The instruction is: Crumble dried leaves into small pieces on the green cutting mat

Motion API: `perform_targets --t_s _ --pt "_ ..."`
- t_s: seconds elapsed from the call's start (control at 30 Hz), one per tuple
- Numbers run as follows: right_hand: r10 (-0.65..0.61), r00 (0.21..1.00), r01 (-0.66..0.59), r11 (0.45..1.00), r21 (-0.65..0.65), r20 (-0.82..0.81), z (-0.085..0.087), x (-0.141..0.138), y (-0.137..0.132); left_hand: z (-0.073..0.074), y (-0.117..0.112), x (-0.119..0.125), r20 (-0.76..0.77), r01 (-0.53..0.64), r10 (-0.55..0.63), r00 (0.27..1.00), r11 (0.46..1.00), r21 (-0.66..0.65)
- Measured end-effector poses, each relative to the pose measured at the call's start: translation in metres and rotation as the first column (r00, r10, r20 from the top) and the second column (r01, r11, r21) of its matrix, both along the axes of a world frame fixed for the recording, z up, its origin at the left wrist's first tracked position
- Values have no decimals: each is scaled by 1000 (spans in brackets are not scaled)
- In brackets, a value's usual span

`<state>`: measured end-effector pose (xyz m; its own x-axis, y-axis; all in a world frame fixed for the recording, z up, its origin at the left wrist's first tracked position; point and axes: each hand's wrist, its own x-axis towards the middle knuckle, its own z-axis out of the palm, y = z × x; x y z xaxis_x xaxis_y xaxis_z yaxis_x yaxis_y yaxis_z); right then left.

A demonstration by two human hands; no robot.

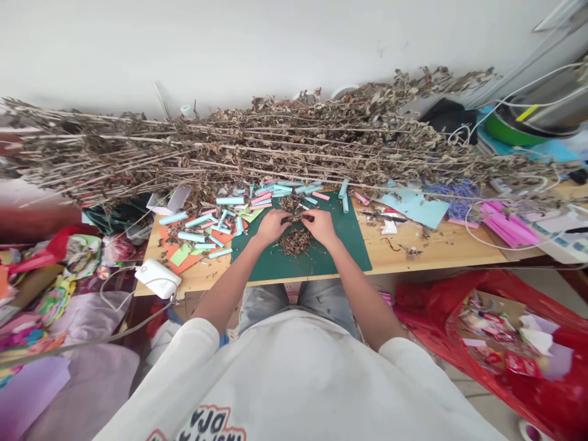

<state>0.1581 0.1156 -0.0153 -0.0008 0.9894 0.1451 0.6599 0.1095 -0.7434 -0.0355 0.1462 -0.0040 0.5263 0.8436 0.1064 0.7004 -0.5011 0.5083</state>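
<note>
My left hand (272, 225) and my right hand (320, 225) meet over a green cutting mat (349, 245) on a wooden table (441, 248). Both have their fingers curled around a small clump of dried leaves and twig (295, 215) between them. Below the hands a little heap of crumbled dry leaves (295, 241) lies on the mat. Several rolled paper tubes (229, 200) in blue and pink are scattered left of and behind the hands.
A long bundle of dried leafy branches (257, 144) spans the table's back. Coloured paper scraps (188, 254) and a white device with a cable (157, 277) lie left. Blue paper (420, 208) and pink strips (508, 225) sit right. A red bag (500, 343) stands on the floor.
</note>
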Motion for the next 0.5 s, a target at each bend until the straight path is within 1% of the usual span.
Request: perform_targets --t_s 0.1,0.27,0.4,0.5 --pt "-31 997 30 999 -12 -76 5 1 -3 2 -3 7 99 -47 49 994 999 -20" --pt "-56 986 57 998 5 -158 19 5 -12 14 -13 11 287 -83 107 952 992 -95" --pt "-55 979 59 998 11 -198 30 8 -24 21 -22 5 372 -196 238 897 969 -149" --pt "-28 977 30 1000 7 -210 35 7 -34 23 -28 1 402 -284 333 853 942 -179"
